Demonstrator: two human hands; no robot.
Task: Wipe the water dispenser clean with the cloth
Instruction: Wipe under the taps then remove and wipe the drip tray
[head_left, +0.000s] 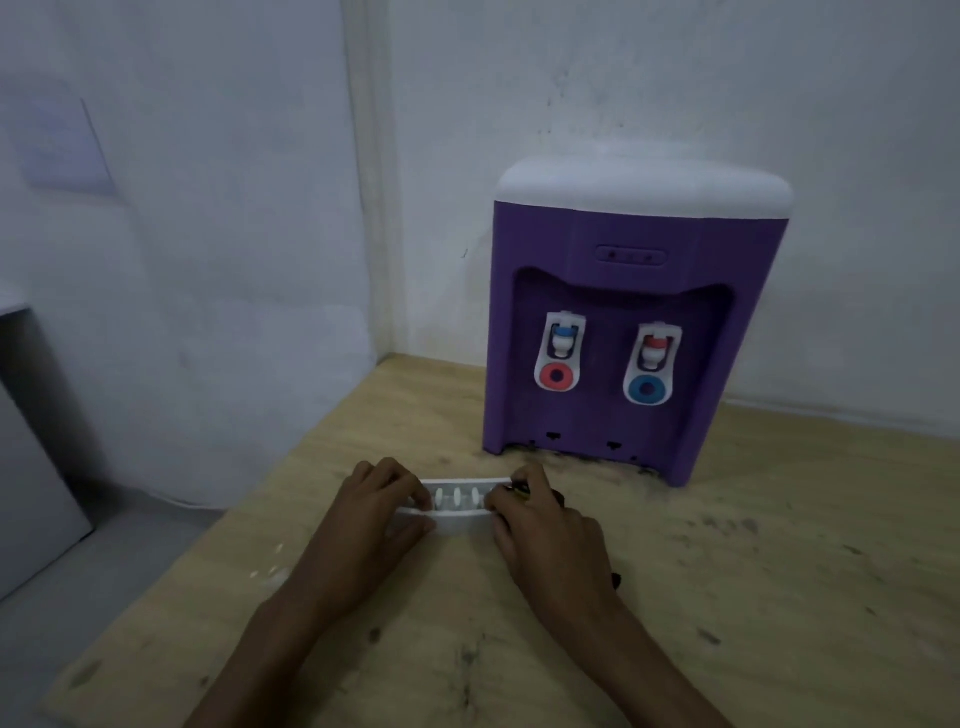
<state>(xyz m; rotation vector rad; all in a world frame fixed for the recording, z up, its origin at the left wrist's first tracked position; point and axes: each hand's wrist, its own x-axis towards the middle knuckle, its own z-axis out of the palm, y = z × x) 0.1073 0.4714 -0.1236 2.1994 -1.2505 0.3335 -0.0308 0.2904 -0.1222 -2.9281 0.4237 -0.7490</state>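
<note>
Head view: water dispenser (628, 322) upright on surface (779, 571), beyond both hands.
Drip tray (460, 506): white, slotted, between hands.
Left hand (363, 525): fingers curled, gripping tray's left end.
Right hand (545, 525): gripping right end.

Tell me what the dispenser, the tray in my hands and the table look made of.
Dispenser: looks like moulded plastic, matte purple body with white top, rounded seamless edges. Tray: probably white plastic, smooth, with slotted grille. Table: seems unfinished plywood or board, pale grain with dark smudges.

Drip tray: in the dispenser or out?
Out: both hands hold the white drip tray on the table, apart from the purple dispenser.
</note>
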